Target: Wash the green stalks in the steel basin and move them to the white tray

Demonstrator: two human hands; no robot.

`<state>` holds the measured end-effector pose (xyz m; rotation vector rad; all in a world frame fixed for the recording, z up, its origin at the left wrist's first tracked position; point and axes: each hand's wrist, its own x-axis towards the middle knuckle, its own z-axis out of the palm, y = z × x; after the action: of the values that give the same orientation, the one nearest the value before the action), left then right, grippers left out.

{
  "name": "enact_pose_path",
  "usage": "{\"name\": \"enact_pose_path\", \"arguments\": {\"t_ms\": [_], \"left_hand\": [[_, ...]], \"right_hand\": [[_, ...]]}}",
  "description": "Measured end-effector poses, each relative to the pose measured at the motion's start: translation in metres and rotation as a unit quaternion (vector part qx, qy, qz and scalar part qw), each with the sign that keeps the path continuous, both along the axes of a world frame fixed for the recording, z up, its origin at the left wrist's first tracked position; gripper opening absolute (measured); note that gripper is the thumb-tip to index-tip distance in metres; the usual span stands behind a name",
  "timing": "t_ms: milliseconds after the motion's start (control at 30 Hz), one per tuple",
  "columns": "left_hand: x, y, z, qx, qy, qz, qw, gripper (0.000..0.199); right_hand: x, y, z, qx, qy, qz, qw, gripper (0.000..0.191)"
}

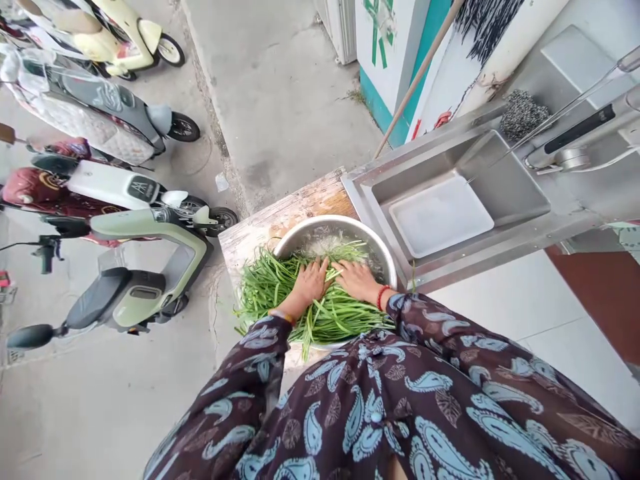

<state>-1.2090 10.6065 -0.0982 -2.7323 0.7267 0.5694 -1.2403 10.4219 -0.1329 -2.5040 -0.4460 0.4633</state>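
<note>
A round metal basin [336,225] with water in it stands on a wooden board, heaped with long green garlic chives [345,313]. The chives spill over its left side. My left hand [311,281] lies on the heap with its fingers stretched out and a little apart. Beside it, my right hand [357,280] presses on the chives, fingers extended toward the left hand. The fingertips of both hands are close together, partly among the leaves. Froth or splashing water [325,245] shows at the basin's far side.
A steel sink [520,200] holding a white tray [443,217] adjoins the basin on the right, with a faucet [575,137] and a scouring pad [523,115]. The wooden board [310,203] supports the basin. Parked scooters [145,280] stand at left. A mop handle [420,73] leans beyond the sink.
</note>
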Motion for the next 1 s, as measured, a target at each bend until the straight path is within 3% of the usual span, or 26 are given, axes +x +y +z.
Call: {"name": "enact_pose_path", "arguments": {"t_ms": [67,167,300,367,433,500,600,700,767,867,1000], "left_hand": [[0.026,-0.008,-0.012,-0.005,0.015,0.058,0.998,0.057],[0.058,-0.011,-0.010,-0.015,0.037,0.098,0.994,0.045],[0.084,0.000,0.001,-0.090,-0.030,0.225,0.970,0.061],[0.093,0.002,0.003,-0.128,-0.064,0.263,0.954,0.068],[0.095,0.001,0.004,-0.115,-0.031,0.224,0.967,0.068],[0.090,0.000,0.008,-0.072,0.070,0.163,0.981,0.071],[0.067,0.006,0.024,-0.029,0.196,0.070,0.978,0.079],[0.031,0.014,0.040,-0.035,0.156,-0.048,0.986,0.102],[0.010,0.015,0.042,-0.027,0.095,-0.088,0.991,0.117],[0.004,0.011,0.025,-0.009,0.072,-0.068,0.995,0.118],[0.042,0.007,-0.005,-0.006,0.117,-0.012,0.993,0.096]], "right_hand": [[0.033,0.002,0.000,-0.024,-0.005,0.000,1.000,0.045],[0.068,-0.002,0.010,-0.039,-0.014,0.017,0.999,0.041],[0.094,-0.005,0.024,-0.005,-0.118,0.033,0.992,0.047],[0.099,-0.004,0.027,0.009,-0.090,0.022,0.996,0.051],[0.097,-0.002,0.028,0.001,0.007,-0.004,1.000,0.052],[0.083,-0.002,0.031,-0.007,0.074,-0.016,0.997,0.046],[0.036,-0.007,0.036,0.029,0.026,-0.008,0.999,0.040],[-0.019,-0.013,0.036,0.072,-0.058,0.001,0.996,0.052],[-0.041,-0.012,0.030,0.060,-0.057,0.013,0.996,0.067],[-0.036,-0.006,0.015,0.012,-0.028,0.015,0.999,0.077],[0.020,-0.003,0.002,-0.017,-0.008,-0.003,1.000,0.069]]}}
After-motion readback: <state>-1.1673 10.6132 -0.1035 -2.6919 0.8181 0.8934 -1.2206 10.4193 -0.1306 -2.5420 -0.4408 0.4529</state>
